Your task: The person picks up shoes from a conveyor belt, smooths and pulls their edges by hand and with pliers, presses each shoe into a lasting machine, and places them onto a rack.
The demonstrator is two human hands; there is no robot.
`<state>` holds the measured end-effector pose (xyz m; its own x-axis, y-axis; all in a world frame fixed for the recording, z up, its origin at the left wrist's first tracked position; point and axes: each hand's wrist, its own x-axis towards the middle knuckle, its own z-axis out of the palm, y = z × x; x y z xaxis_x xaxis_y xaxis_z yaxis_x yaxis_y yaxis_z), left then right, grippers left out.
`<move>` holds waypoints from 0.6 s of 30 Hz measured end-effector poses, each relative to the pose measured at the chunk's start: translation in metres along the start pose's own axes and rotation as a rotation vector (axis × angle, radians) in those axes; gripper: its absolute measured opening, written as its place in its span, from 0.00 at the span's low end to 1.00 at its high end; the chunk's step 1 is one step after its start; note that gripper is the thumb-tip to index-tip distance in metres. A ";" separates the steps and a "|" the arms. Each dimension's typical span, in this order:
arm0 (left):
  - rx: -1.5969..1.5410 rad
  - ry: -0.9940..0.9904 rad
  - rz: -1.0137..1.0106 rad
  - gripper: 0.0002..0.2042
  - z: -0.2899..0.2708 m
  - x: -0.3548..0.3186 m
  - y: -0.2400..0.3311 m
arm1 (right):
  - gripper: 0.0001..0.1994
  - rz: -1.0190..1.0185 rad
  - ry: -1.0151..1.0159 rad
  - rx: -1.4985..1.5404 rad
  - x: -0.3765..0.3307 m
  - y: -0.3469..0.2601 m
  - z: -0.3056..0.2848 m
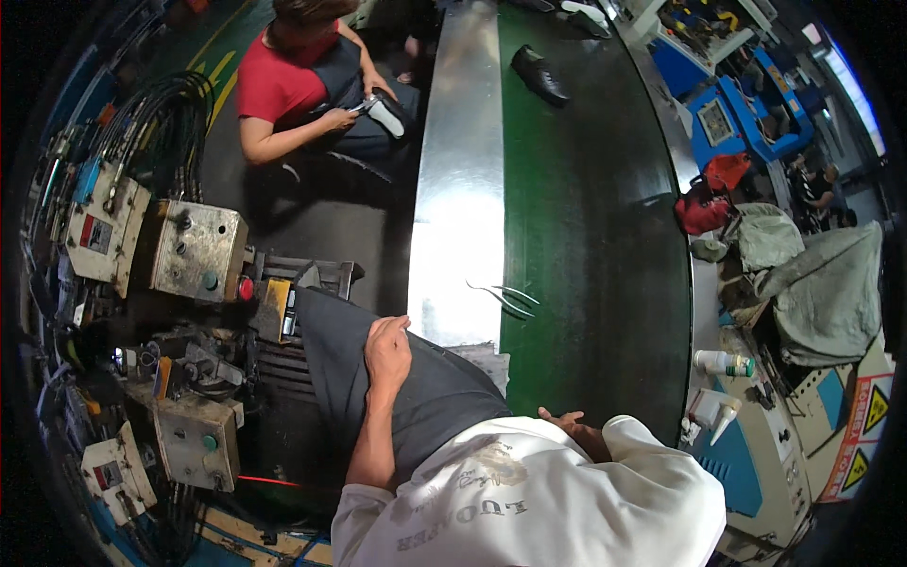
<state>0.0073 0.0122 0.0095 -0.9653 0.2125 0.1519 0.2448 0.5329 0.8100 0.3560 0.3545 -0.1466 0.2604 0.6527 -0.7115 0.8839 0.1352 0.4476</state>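
Observation:
My left hand [387, 352] rests on my knee, on the dark grey cloth covering my legs [439, 378], and grips no object. Close to my right side, at the edge of the green conveyor belt [595, 236], is my right hand [564, 419]. Its fingers are stretched apart with nothing visible in them; the white shirt [557, 491] hides its wrist. Ahead of both hands a pair of metal pliers [505, 296] lies across the border between the shiny metal ledge [458, 189] and the belt, its handles spread. No hand touches it.
A black shoe [540, 76] lies farther up the belt. Across from me a seated person in red [283, 85] holds a shoe [385, 115]. Machine control boxes [198, 250] stand at left. At right are a white bottle [723, 363] and grey cloth [831, 293].

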 end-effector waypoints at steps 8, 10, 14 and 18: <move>-0.009 0.017 -0.003 0.12 0.001 0.003 -0.004 | 0.78 -0.048 -0.010 -0.016 -0.014 -0.001 -0.026; -0.014 0.005 -0.015 0.12 0.003 0.004 -0.004 | 0.78 -0.050 -0.007 -0.010 -0.015 0.001 -0.034; -0.008 0.006 -0.001 0.12 0.002 0.007 -0.001 | 0.77 -0.077 -0.013 0.010 -0.026 -0.007 -0.054; 0.003 -0.008 0.002 0.11 0.003 0.005 -0.014 | 0.76 -0.145 -0.015 0.049 -0.035 -0.026 -0.091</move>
<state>-0.0011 0.0085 -0.0033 -0.9641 0.2203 0.1483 0.2465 0.5346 0.8083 0.2887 0.3957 -0.0845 0.1345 0.6178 -0.7747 0.9304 0.1902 0.3133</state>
